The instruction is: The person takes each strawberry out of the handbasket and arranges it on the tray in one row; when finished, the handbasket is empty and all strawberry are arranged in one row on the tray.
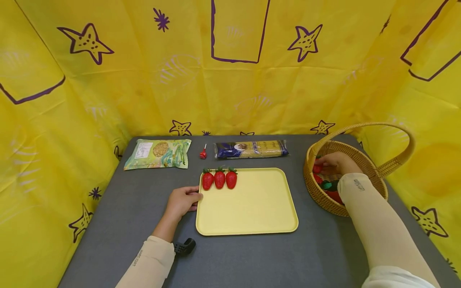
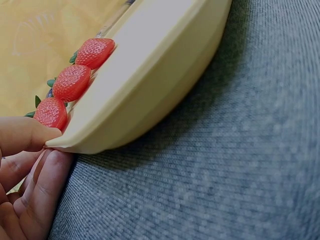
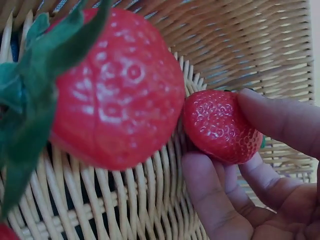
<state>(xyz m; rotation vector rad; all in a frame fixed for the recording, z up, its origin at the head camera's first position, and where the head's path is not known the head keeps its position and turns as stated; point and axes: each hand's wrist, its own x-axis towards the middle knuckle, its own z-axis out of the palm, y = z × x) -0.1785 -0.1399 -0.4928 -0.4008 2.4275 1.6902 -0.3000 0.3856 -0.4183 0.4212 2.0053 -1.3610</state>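
Note:
My left hand (image 1: 182, 200) pinches the left rim of a pale yellow tray (image 1: 248, 212), thumb on top and fingers beneath. Three red strawberries (image 1: 219, 179) with green leaves lie side by side along the tray's back left edge. Inside the wicker basket (image 1: 325, 204) on the right, my right hand (image 1: 336, 162) reaches down. In the right wrist view its thumb and fingers hold a strawberry (image 3: 220, 125) beside the woven wall. Closer to that camera, a larger-looking strawberry (image 3: 120, 90) with green leaves fills the left side. More red pieces lie in the basket, partly hidden by my sleeve.
Behind the tray, a green patterned bag (image 1: 162, 154), a red lollipop (image 1: 203, 153) and a blue and yellow pasta packet (image 1: 252, 149) lie along the back of the grey table (image 1: 248, 260). The basket's tall handle (image 1: 408, 144) arches up and leans right. Yellow cloth (image 1: 230, 92) encloses the table.

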